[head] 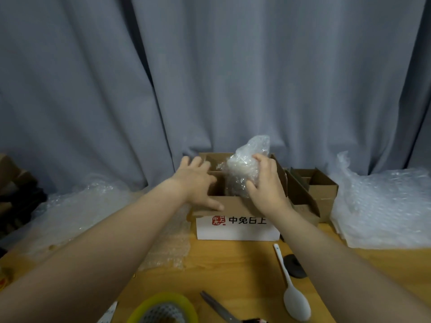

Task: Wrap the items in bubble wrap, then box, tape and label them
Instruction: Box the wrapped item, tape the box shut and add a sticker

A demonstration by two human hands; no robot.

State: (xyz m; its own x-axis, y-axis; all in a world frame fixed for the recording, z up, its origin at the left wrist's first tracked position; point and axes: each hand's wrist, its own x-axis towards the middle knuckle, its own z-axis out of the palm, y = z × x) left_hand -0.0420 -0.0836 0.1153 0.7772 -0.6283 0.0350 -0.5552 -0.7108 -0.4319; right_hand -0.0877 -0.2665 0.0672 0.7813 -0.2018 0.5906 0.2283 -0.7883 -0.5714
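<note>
Head view: open cardboard box (238,230) on bench (233,264).
Wrapped bundle (243,167): upright, lower end inside box.
Right hand (268,184): curled round bundle.
Left hand (198,180): fingers spread, resting on box rim.

Only the person's two arms and hands show. The bare left forearm (105,241) is uncovered along all of its visible length, from the near left corner to the wrist, and its surface reads smooth in the soft focus. The bare right forearm (349,264) is uncovered likewise, from the near right edge to the wrist. Under the wide lens both look broad close by and taper farther off. The bare left hand (198,180) and bare right hand (268,183) have rounded fingers; the nails are too blurred to make out.
</note>
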